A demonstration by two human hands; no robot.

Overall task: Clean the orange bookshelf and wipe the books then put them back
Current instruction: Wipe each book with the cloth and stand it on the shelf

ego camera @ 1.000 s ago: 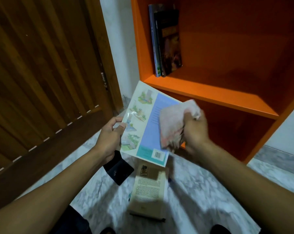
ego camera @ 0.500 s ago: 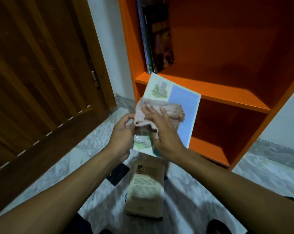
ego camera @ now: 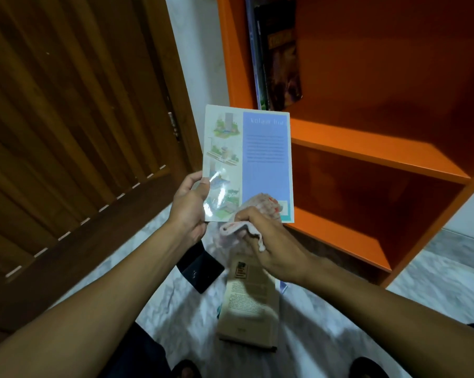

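Note:
My left hand (ego camera: 190, 207) grips the lower left edge of a thin book (ego camera: 257, 159) with a light blue panel and small pictures, held upright before the orange bookshelf (ego camera: 366, 143). A pink cloth (ego camera: 253, 214) is bunched in my right hand (ego camera: 271, 246) and lies against the book's lower right corner. A few dark books (ego camera: 279, 55) lean at the left end of the upper shelf. On the floor below my hands lies a beige book (ego camera: 250, 298), with a black book (ego camera: 200, 268) beside it.
A brown wooden door (ego camera: 75, 126) fills the left side. The floor is pale marble (ego camera: 325, 339). The lower shelf compartment (ego camera: 353, 230) holds nothing that I can see. My feet show at the bottom edge.
The book has been raised and turned more upright. My right hand with the cloth has slid from the upper cover down to the lower right corner.

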